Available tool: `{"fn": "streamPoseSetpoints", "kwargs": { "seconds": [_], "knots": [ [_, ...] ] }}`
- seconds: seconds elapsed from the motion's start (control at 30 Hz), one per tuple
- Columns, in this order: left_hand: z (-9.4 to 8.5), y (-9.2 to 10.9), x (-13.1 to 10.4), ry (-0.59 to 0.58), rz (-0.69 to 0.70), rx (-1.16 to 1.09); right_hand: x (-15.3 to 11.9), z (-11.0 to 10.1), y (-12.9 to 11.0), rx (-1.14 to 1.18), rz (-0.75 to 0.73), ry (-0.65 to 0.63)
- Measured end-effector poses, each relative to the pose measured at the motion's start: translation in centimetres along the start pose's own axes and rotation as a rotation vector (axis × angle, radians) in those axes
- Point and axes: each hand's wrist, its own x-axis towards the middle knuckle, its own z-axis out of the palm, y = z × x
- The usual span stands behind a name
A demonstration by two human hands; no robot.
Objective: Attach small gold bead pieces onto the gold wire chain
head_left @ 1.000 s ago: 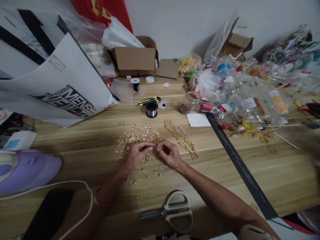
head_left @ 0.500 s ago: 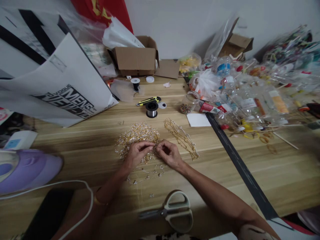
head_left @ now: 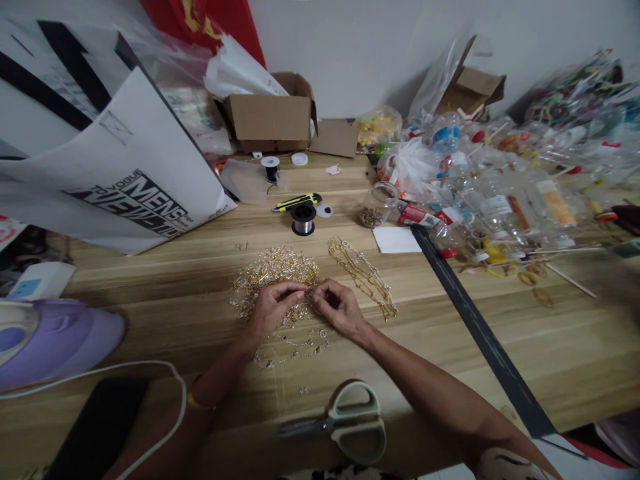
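My left hand and my right hand meet fingertip to fingertip at the right edge of a pile of gold and silver chain pieces. Each hand pinches something too small to make out. Just below them a silver beaded chain lies in a loose loop on the wooden table. Several gold and silver chains are laid out to the right of my right hand. Cream-handled scissors rest near the front edge, with a tiny silver piece above their blades.
Behind the pile are a wire spool, a yellow-black cutter and a bead jar. Plastic bottles crowd the right. A white paper bag, purple appliance, white cable and dark phone-like object are left.
Both hands hold nearly the same position, their fingertips still together. The right end of the looped silver chain below them has shifted slightly.
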Motion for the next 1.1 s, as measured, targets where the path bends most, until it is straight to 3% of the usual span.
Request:
{"fn": "streamPoseSetpoints", "kwargs": {
  "seconds": [0.4, 1.1],
  "knots": [
    [-0.15, -0.07, 0.05, 0.035, 0.005, 0.019, 0.04, 0.02, 0.03, -0.033, 0.000, 0.009],
    [-0.06, 0.03, 0.00, -0.011, 0.050, 0.043, 0.03, -0.05, 0.05, -0.036, -0.005, 0.005]
  ]
}}
